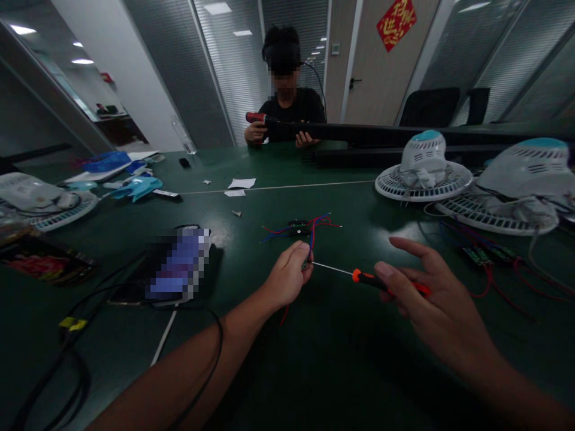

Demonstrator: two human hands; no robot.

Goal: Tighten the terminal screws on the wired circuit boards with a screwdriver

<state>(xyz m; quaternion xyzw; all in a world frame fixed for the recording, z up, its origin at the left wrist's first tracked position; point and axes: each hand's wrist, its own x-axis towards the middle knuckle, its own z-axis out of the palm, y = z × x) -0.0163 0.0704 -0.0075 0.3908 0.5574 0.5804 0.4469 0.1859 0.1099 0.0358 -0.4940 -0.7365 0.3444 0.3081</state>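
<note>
My left hand point(291, 272) is closed around a small green circuit board point(306, 263), mostly hidden by the fingers, with red and blue wires point(313, 233) coming out of it. My right hand point(426, 293) holds a screwdriver point(371, 279) with an orange and black handle, its index finger stretched out away from it. The screwdriver's thin metal shaft points left, and its tip meets the board at my left fingertips. Just beyond my left hand, another small dark board point(298, 227) with red and blue wires lies on the green table point(341, 353).
White fan housings point(423, 161) stand at the right, near more wired circuit boards point(477, 254). At left are a phone point(179, 263), black cables point(74, 353) and blue plastic wrapping point(137, 187). Paper scraps point(242, 183) lie mid-table. Across, a person point(291, 105) holds a red power tool point(255, 118).
</note>
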